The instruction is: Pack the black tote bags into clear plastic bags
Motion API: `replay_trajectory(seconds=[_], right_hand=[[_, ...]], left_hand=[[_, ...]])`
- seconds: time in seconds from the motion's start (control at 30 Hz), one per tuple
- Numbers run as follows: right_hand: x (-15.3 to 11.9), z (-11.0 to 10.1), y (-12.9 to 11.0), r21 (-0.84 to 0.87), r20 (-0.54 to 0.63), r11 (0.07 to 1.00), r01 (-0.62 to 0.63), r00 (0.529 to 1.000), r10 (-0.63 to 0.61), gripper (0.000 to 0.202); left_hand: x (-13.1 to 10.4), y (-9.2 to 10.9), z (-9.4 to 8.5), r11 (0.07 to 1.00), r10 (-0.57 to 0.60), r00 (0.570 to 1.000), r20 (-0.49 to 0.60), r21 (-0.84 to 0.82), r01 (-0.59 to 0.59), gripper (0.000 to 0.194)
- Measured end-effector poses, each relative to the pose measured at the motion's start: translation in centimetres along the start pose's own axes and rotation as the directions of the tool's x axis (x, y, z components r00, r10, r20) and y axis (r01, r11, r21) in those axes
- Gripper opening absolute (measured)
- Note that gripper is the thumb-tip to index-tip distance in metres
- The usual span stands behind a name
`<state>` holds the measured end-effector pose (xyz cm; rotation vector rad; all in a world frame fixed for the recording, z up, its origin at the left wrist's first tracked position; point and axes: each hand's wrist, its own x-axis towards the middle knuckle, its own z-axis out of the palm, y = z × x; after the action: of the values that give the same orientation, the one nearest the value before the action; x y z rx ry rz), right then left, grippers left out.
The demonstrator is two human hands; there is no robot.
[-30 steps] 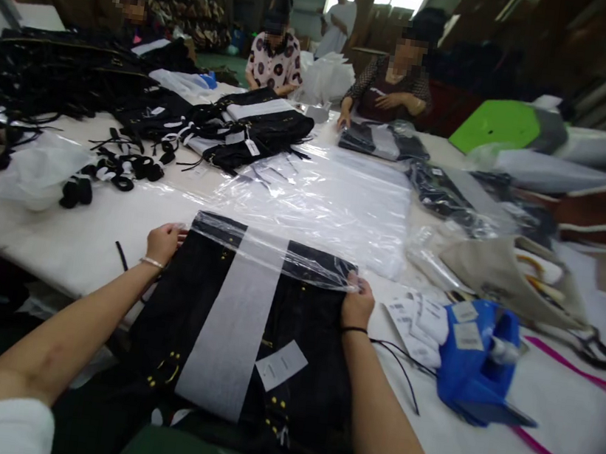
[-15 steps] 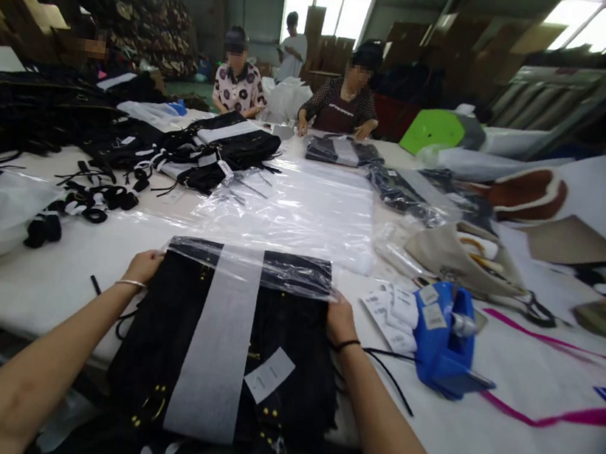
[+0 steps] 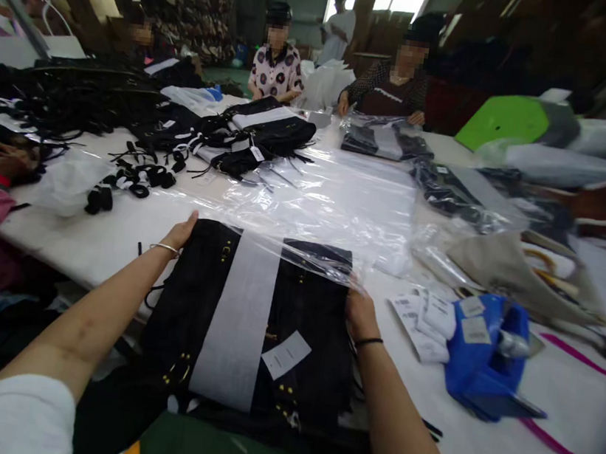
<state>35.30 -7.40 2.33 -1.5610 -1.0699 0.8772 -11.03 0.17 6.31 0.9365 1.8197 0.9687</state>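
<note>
A black bag with gold fittings lies at the table's near edge, a pale grey strip down its middle and a white tag on it. Clear plastic film covers its far edge. My left hand is closed at the far left corner, beside the film's edge. At the far right corner my right hand is closed on the film and the bag's side. Beyond the bag lies a stack of clear plastic bags.
A blue tape dispenser and white labels stand at right, near a beige bag. Black bags are piled at left. A person's hands are at the left edge; other people work across the table.
The view has swung left, bringing a co-worker's pink sleeve in at the left. Both hands remain at the bag's far corners, and the film sits slightly less far over the bag.
</note>
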Motion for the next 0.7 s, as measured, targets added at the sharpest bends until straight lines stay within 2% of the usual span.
replay_trajectory(seconds=[0.07, 0.17, 0.27, 0.4, 0.5, 0.57, 0.7], right_hand=[[0.6, 0.5, 0.0, 0.012, -0.011, 0.998, -0.061, 0.998, 0.061, 0.049], [0.9, 0.9, 0.9, 0.032, -0.051, 0.996, -0.086, 0.995, 0.088, 0.050], [0.8, 0.8, 2.0, 0.047, -0.083, 0.998, -0.046, 0.995, 0.050, 0.057], [0.4, 0.3, 2.3, 0.011, -0.169, 1.000, -0.002, 0.986, 0.004, 0.062], [0.1, 0.1, 2.0, -0.025, -0.180, 0.996, 0.080, 0.980, -0.083, 0.058], [0.2, 0.1, 1.9, -0.055, -0.149, 0.990, 0.126, 0.980, -0.133, 0.053], [0.5, 0.0, 1.9, -0.058, -0.120, 0.984, 0.169, 0.977, -0.175, 0.047]], left_hand=[[-0.7, 0.2, 0.4, 0.975, -0.066, 0.987, 0.145, -0.202, 0.095, 0.062], [-1.7, 0.3, 0.3, 0.894, -0.143, 0.942, 0.305, -0.367, 0.255, 0.047], [-1.6, 0.8, 0.2, 0.839, -0.178, 0.909, 0.377, -0.425, 0.340, 0.040], [-0.7, 2.0, 1.0, 0.776, -0.174, 0.847, 0.502, -0.459, 0.432, 0.040], [0.0, 2.5, 1.1, 0.781, -0.157, 0.840, 0.520, -0.456, 0.427, 0.029], [0.5, 2.5, 0.3, 0.817, -0.151, 0.835, 0.528, -0.409, 0.407, 0.025], [1.7, 2.3, -1.7, 0.892, -0.114, 0.779, 0.617, -0.282, 0.354, 0.035]])
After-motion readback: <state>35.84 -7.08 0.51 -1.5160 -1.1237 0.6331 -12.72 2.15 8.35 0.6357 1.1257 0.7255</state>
